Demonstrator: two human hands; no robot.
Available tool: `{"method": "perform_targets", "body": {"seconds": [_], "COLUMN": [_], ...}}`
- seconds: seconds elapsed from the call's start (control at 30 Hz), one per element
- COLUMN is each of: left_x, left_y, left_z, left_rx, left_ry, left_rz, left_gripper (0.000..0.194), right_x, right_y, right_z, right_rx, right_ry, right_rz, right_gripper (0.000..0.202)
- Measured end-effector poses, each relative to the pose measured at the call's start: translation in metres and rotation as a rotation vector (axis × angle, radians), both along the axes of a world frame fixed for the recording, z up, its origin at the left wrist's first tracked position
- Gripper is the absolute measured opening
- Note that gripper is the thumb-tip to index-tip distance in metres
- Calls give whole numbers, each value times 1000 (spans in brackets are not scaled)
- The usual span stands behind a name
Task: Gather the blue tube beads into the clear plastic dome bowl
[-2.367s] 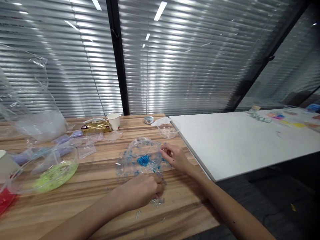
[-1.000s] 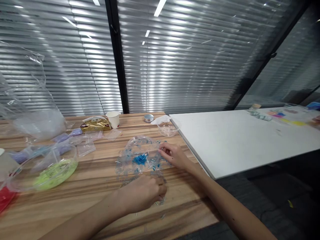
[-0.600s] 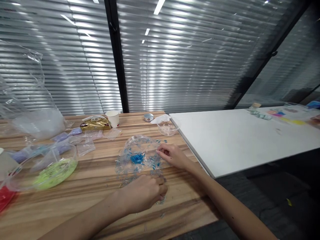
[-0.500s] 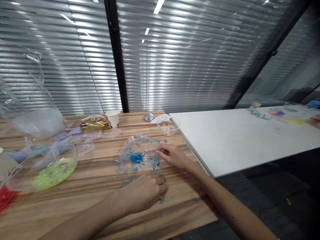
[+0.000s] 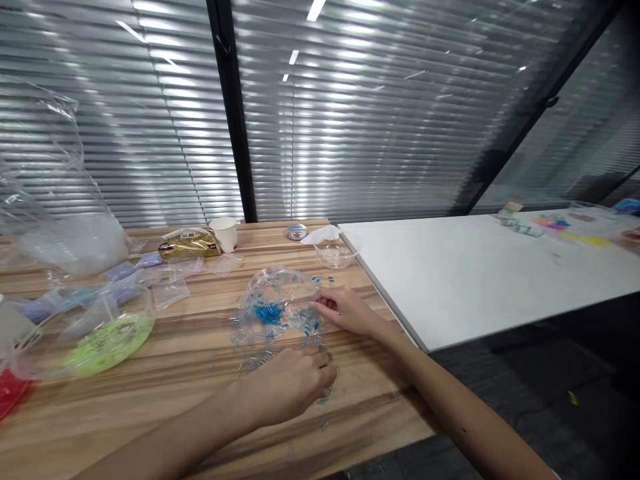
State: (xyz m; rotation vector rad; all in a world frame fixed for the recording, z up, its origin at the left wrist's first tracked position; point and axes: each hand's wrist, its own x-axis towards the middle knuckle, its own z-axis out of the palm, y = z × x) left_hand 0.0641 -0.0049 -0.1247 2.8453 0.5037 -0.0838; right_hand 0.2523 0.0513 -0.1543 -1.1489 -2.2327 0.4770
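A clear round dish [image 5: 277,275] stands on the wooden table, with small blue pieces [image 5: 269,313] heaped inside. Clear and blue bits lie scattered around it. My right hand [image 5: 345,310] is at the dish's right rim, thumb and forefinger pinched together; whatever is between them is too small to make out. Nearer to me, my left hand [image 5: 295,385] is low over the scattered bits, its fingers curled in and their tips hidden from view.
An empty-looking clear bowl [image 5: 336,257], a silver tin [image 5: 297,232], a paper cup [image 5: 225,235] and a gold packet [image 5: 189,244] stand behind. Left are plastic bags [image 5: 171,292] and a dish of green material [image 5: 113,343]. A white table [image 5: 470,273] adjoins at right.
The blue heap has shifted slightly to the left within the dish. Both hands remain in nearly the same places.
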Motion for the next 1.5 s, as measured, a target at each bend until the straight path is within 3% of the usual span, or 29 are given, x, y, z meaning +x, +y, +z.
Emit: {"method": "perform_targets", "body": {"seconds": [0.97, 1.5], "left_x": [3, -8], "left_y": [-3, 5], "left_z": [-14, 1], "left_rx": [67, -99], "left_ry": [-56, 11], "left_rz": [6, 26], "left_gripper": [7, 4], "right_x": [-2, -1], "right_y": [-4, -2], "right_z": [7, 4], "right_rx": [-31, -4], "right_ry": [-35, 21], "right_rz": [11, 5], "right_gripper": [18, 18]}}
